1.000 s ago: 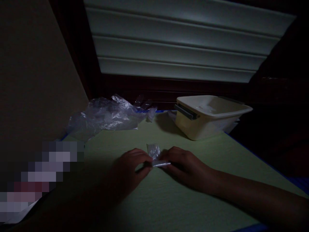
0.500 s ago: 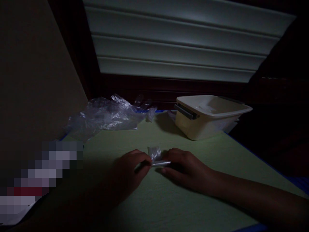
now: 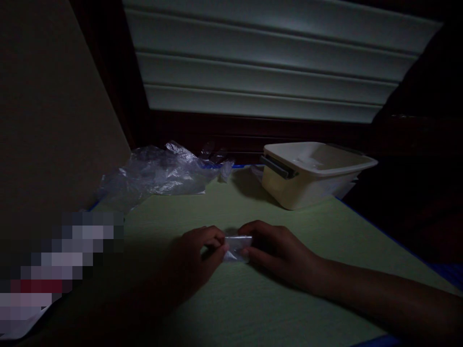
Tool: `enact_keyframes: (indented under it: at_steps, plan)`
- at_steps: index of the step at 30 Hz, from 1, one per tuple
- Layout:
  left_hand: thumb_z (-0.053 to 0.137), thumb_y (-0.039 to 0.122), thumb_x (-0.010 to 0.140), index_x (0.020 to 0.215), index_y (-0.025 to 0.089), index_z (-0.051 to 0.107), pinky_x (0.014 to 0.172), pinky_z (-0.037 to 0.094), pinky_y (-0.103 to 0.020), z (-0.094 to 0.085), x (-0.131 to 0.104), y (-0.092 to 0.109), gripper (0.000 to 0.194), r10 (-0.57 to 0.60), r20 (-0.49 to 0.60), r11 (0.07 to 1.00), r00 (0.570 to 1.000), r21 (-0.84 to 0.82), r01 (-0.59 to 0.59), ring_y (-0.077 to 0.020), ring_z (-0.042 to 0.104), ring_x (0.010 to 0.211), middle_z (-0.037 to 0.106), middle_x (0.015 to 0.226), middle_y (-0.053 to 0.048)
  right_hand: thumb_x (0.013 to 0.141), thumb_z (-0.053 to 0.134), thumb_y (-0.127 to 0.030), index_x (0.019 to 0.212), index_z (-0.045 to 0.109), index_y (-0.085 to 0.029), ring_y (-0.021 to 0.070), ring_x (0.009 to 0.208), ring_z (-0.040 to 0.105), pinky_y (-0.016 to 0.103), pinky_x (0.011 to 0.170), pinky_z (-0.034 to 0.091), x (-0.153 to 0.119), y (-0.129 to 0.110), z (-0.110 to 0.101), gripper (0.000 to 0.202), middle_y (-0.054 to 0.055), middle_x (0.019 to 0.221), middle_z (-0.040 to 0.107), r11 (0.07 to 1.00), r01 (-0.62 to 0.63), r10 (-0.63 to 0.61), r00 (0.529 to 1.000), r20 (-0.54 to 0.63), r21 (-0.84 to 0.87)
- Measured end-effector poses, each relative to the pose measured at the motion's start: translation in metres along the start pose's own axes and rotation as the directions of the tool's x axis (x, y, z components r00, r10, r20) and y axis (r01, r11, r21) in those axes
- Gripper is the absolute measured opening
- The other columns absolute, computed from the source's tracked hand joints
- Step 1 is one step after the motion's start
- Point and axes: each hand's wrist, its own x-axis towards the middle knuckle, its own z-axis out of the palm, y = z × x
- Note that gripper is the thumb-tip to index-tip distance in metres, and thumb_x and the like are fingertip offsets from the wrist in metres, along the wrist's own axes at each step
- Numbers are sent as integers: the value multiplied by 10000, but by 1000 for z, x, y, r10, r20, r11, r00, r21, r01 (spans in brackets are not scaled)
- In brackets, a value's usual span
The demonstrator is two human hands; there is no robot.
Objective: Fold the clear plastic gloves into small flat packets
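Observation:
Between my two hands is a small clear plastic bag (image 3: pixel 237 246), with a shiny straight upper edge and a whitish patch low on its left. My left hand (image 3: pixel 204 250) pinches its left side between thumb and fingers. On the right side, my right hand (image 3: pixel 273 248) grips it, thumb on the near face and fingers curled behind. The bag is held low over the green tabletop (image 3: pixel 224 308). Dim light hides what, if anything, is inside it.
A cream plastic bin (image 3: pixel 307 185) with dark handles stands at the back right, some clear plastic inside. Crumpled clear plastic bags (image 3: pixel 162 171) lie at the back left. A blurred-out white item (image 3: pixel 65 265) sits at the left edge. Slatted shutters (image 3: pixel 260 62) rise behind.
The small bag has turned between my hands: its loose part stood up behind the shiny edge and now hangs toward me below it. My fingers have shifted slightly; everything else stays put.

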Motion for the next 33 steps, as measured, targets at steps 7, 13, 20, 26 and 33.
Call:
enact_keyframes:
  at_steps: [7, 13, 20, 26, 33]
  plan:
    - [500, 237, 793, 828, 202, 626, 638, 469, -266, 1, -2, -3, 135, -3, -36, 995, 999, 102, 7, -161, 624, 632, 643, 618, 22, 928, 529, -181, 1041, 604, -151, 182, 855, 624, 303, 741, 526, -2, -1, -3, 139, 101, 938, 663, 922, 292, -308, 951, -26, -256]
    - [519, 182, 786, 942, 208, 655, 744, 443, -342, 2, 0, -13, 209, 94, -72, 965, 993, 253, -73, -196, 583, 693, 599, 638, 16, 948, 480, -150, 1139, 603, -146, 214, 946, 622, 358, 815, 535, -2, -1, 0, 228, 148, 1037, 672, 805, 463, -447, 885, 134, -372]
    - [515, 250, 880, 755, 195, 590, 766, 357, -377, -2, 0, -14, 155, 214, -96, 906, 972, 393, -160, -204, 521, 716, 600, 703, -15, 962, 456, -192, 1088, 652, -102, 239, 894, 612, 401, 817, 501, -1, -5, 0, 250, 156, 972, 673, 757, 428, -336, 903, 267, -495]
    - [526, 284, 856, 601, 190, 512, 700, 337, -368, -3, -6, -5, 272, 248, -121, 885, 961, 432, -174, -223, 487, 717, 546, 658, -33, 974, 429, -199, 1066, 661, -108, 234, 884, 605, 396, 806, 487, -1, -5, -1, 266, 151, 968, 675, 760, 400, -315, 916, 248, -513]
    - [553, 297, 730, 568, 206, 546, 682, 378, -333, -1, -2, -3, 185, 35, -162, 995, 986, 95, -20, -195, 519, 688, 586, 624, -10, 963, 454, -212, 1060, 669, -100, 233, 866, 598, 395, 818, 476, 0, -5, -2, 261, 140, 955, 673, 769, 377, -282, 925, 256, -516]
